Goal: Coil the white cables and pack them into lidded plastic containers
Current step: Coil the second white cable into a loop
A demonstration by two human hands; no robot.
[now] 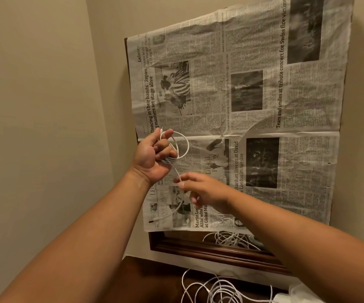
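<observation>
Covering most of the far wall: one newspaper spread (253, 106), hung over what looks like a mirror in a dark wooden frame (209, 252). Only a bare strip at its near edge shows, with reflected cables (231, 238) in it. One dark wooden top (150, 278) sits near, below the frame.

Two bare arms reach up in front of the paper. Left hand (152, 158), on the left, has its palm toward the camera and its fingers curled through a coil of white cable (182, 145). It is grasping the coil, with several turns wrapped round the fingers. The fingers probably serve as a former so the loops come out even. Right hand (207, 193), lower and to the right, pinches the same cable's free tail between thumb and fingertips, likely keeping it taut to feed the next turn.

Cables in hand: one. Loose white cables (216, 289) lie tangled on the wooden top at the near edge; the count can't be told.

One pale translucent plastic thing (294, 294) sits in the near right corner, cut off. It may be a container, unconfirmed. No lid in view.

The tail hangs down to one plug end (154, 220), dangling before the paper's near left corner.

Judgement: coiling is midway on this cable, and packing is not yet begun.
</observation>
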